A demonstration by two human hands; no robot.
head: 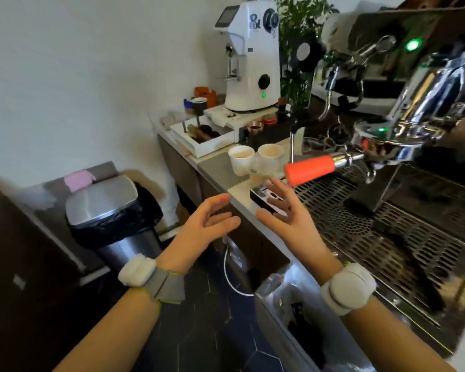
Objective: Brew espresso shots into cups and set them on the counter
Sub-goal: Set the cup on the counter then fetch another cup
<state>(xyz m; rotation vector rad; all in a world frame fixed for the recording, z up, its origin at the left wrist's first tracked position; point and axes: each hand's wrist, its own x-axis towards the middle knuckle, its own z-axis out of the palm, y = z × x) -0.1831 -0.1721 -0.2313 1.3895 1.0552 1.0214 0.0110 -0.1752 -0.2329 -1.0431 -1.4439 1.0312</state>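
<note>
Two white paper cups stand side by side on the counter, the left cup (241, 159) and the right cup (269, 155), left of the espresso machine (419, 108). A portafilter with an orange handle (309, 169) is locked in the machine's group head, its handle pointing left. My left hand (207, 224) hovers open in front of the counter edge, holding nothing. My right hand (285, 213) is open with spread fingers above a small black scale (263, 197) at the counter's front, just below the orange handle.
A white grinder (253, 55) stands at the back with a knock box tray (207, 135) and small items around it. The perforated drip tray (387, 237) stretches to the right. A steel bin with a black liner (110, 210) stands on the floor at left.
</note>
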